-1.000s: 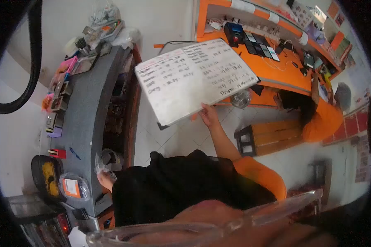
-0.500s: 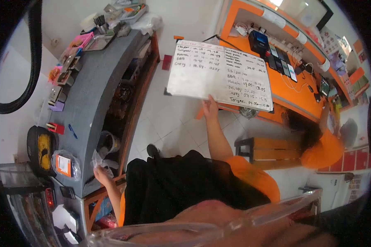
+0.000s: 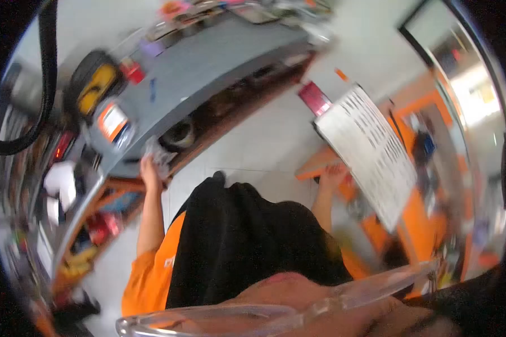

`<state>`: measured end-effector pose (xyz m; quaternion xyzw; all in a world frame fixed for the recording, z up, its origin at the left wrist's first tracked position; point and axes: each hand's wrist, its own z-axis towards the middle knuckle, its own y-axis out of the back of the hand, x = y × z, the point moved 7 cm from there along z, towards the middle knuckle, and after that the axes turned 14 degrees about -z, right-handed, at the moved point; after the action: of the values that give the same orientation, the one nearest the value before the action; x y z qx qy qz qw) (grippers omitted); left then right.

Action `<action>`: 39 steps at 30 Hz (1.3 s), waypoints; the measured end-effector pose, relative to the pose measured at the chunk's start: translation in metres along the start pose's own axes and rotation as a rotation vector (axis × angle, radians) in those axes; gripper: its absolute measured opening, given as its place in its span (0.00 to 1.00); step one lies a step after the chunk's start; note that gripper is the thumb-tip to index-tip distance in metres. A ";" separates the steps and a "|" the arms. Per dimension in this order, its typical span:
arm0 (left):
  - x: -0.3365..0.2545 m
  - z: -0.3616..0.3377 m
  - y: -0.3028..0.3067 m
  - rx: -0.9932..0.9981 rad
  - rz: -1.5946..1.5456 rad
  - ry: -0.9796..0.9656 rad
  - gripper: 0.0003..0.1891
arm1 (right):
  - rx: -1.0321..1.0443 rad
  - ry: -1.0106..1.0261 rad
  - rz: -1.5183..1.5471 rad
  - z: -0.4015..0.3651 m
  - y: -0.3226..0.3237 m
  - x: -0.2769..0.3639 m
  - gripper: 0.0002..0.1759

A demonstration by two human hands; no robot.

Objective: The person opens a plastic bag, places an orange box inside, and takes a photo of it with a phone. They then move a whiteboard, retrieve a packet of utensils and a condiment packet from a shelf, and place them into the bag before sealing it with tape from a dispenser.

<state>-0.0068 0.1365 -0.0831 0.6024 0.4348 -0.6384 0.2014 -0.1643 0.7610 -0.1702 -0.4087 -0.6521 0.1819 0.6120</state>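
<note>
My left hand (image 3: 150, 171) is closed around a crumpled clear plastic bag (image 3: 159, 154), beside the front edge of the grey counter (image 3: 208, 62). On the other side, my right hand (image 3: 333, 175), blurred by motion, grips the lower edge of a whiteboard (image 3: 371, 151). Rows of dark handwriting cover the board, smeared here, and it slants across the view. Near my left hand, a clear plastic pack with an orange-and-white label (image 3: 113, 122) lies on the counter.
A black-and-yellow case (image 3: 95, 92), a red item (image 3: 132, 71) and a blue pen (image 3: 153, 90) lie on the counter. Under it, shelves hold a bucket (image 3: 180, 135). An orange desk (image 3: 421, 216) stands at the right, behind the whiteboard.
The view has swung left and tilted, so the counter and whiteboard now appear slanted. My left hand still has the plastic bag, and my right hand stays at the board's lower edge.
</note>
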 end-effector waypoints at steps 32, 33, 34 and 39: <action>-0.079 0.124 0.109 -0.241 0.156 0.170 0.14 | 1.475 0.627 -1.061 -0.284 -0.611 -0.316 0.14; -0.098 0.113 0.107 -0.273 0.056 0.138 0.12 | 1.660 0.834 -1.027 -0.308 -0.613 -0.326 0.14; -0.106 0.106 0.110 -0.283 0.060 0.139 0.12 | 1.665 0.826 -1.020 -0.314 -0.613 -0.342 0.14; -0.150 0.078 0.104 -0.281 0.007 -0.004 0.09 | 2.619 1.012 -1.616 -0.348 -0.559 -0.436 0.27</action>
<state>0.0571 -0.0223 0.0174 0.5683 0.5176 -0.5716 0.2870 -0.0444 0.0042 0.0233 -0.7823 -0.1660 -0.0852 -0.5942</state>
